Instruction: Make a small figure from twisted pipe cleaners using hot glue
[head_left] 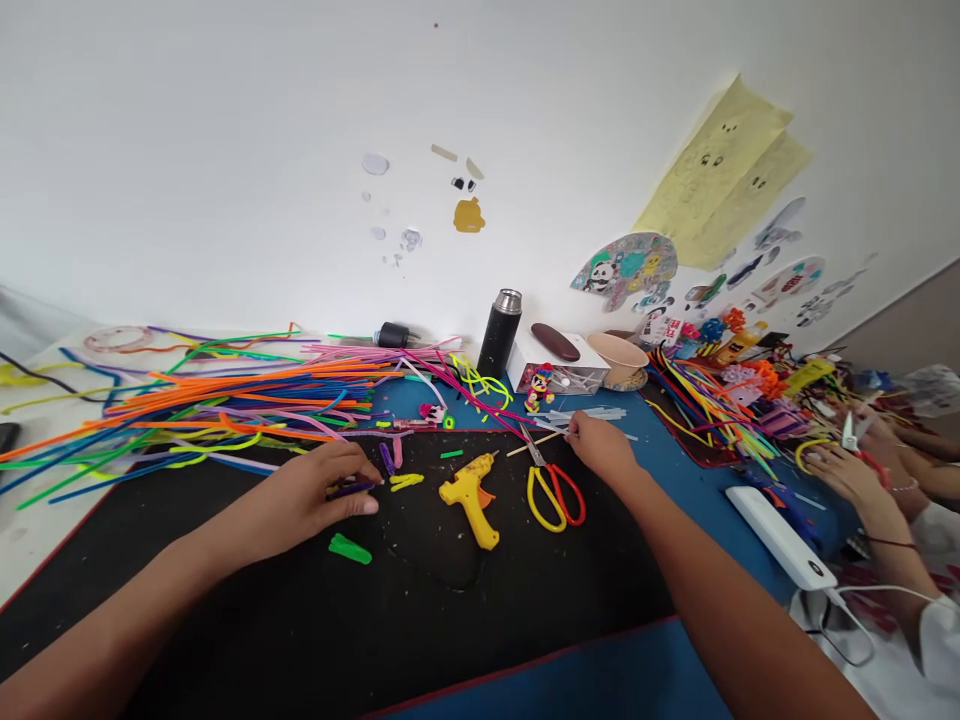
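Left hand (330, 492), left of centre in the frame: fingers curled, thumb opposed, grasping a short dark-purple fuzzy pipe-cleaner piece (351, 489), which is partly hidden by the fingers. Right hand (602, 448), right of centre: fingertips pinching the right end of a thin beige stick (529, 443); the stick points left and crosses the blades of the scissors with one yellow and one red handle loop (556, 497).

Black mat with red edging (300, 640), lower centre: a yellow hot-glue gun (472, 503) lies between the hands, nozzle toward upper right. A folded bright-green fuzzy piece (350, 549) lies just below the left hand. A folded yellow fuzzy piece (406, 482) lies just right of its fingertips; above that, a purple looped piece (387, 459) and a pink one (397, 453) side by side.

Left to upper centre: heap of long multicoloured pipe cleaners (255, 388), partly on the white table (45, 545). Behind, near the wall: upright black cylindrical flask with silver top (500, 335), just left of a white box (525, 362). Far right: another person's hand (844, 475) at a second pair of scissors (850, 435).
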